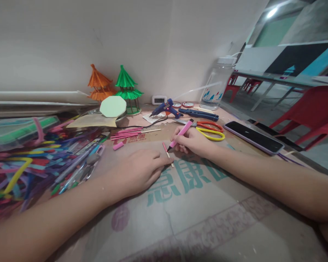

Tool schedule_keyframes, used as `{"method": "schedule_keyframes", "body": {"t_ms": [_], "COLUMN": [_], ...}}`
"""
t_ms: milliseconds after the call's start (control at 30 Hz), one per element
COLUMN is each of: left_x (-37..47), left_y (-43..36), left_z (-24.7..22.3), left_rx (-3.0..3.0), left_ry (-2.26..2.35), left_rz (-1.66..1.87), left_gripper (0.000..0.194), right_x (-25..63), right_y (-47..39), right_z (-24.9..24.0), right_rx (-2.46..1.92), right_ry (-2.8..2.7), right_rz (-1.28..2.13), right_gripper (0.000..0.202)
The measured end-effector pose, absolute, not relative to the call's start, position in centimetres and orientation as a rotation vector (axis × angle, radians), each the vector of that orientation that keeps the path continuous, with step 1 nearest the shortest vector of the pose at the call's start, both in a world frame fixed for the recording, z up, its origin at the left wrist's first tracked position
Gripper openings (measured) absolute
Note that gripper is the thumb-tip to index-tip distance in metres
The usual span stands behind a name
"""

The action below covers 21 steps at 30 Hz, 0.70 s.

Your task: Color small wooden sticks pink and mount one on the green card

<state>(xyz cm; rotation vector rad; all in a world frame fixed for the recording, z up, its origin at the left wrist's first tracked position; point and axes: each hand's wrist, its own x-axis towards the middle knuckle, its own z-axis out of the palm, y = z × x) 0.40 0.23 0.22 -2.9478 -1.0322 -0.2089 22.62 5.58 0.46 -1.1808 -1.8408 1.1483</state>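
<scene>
While the left hand (142,169) lies palm down on the cardboard (207,233), its forefinger reaches across the lower part of a thin stick (168,155); the other fingers are bent close together, and whether the thumb also pinches the stick cannot be told. The stick rests on the cardboard between the two hands, its far end pink and its near part pale. The right hand (190,141) pinches a pink marker (183,130) between thumb and fingers; the marker slants down to the left, its tip at the stick, though contact cannot be confirmed.

Beyond the left hand lies a pink cap (118,146), near a row of pink sticks (127,134) with one pale stick (153,130) beside them. Beyond the right hand are scissors (210,135) with red and yellow handles, a dark blue tool (199,114) and a blue glue gun (166,108); a phone (254,137) lies farther right. Along the wall (158,43) stand an orange tower (98,85), a green tower (128,89), a small clock (159,99) and a clear bottle (215,85). A pale green octagon (113,106) leans before the towers. At left, coloured strips (18,173) lie heaped beside a plastic box (22,133).
</scene>
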Motion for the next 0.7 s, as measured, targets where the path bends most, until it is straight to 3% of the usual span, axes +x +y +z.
{"method": "schedule_keyframes", "body": {"t_ms": [700], "left_x": [0.5], "left_y": [0.2], "left_z": [0.6], "left_rx": [-2.941], "left_ry": [-1.061], "left_rz": [-0.172], "left_gripper": [0.037], "right_x": [23.0], "right_y": [6.4], "right_z": [-0.6], "right_rx": [-1.089], "right_ry": [-1.866], "right_rz": [1.051], "right_gripper": [0.017]}}
